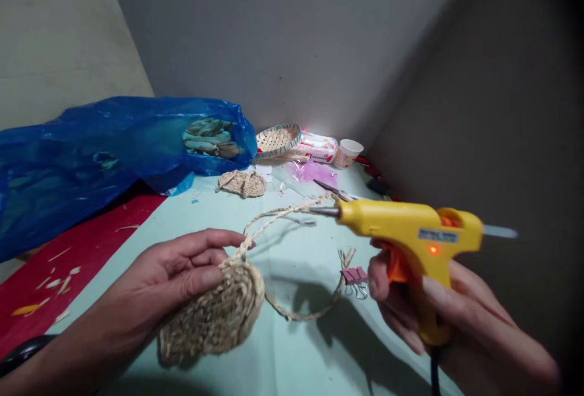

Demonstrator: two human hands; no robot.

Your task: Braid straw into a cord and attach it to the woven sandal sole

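Note:
My left hand (182, 283) pinches a coiled piece of braided straw (214, 317), thumb on its near side and index finger stretched along the top. From its upper edge a loose straw braid (296, 317) loops out to the right over the table. A pink binder clip (354, 275) grips the braid's far end. In my right hand (456, 317) is a yellow hot glue gun (392, 219), its red light lit and fingers by the orange trigger. The metal nozzle points left, above the looped braid. A clear glue stick (500, 232) pokes out of the back.
A blue plastic bag (114, 134) with greenish bundles lies at the back left. Behind are a flat woven straw piece (243, 183), a shallow basket (278, 139), a paper cup (349, 152) and pliers (333, 188). Straw scraps litter the red strip (104, 250) at left.

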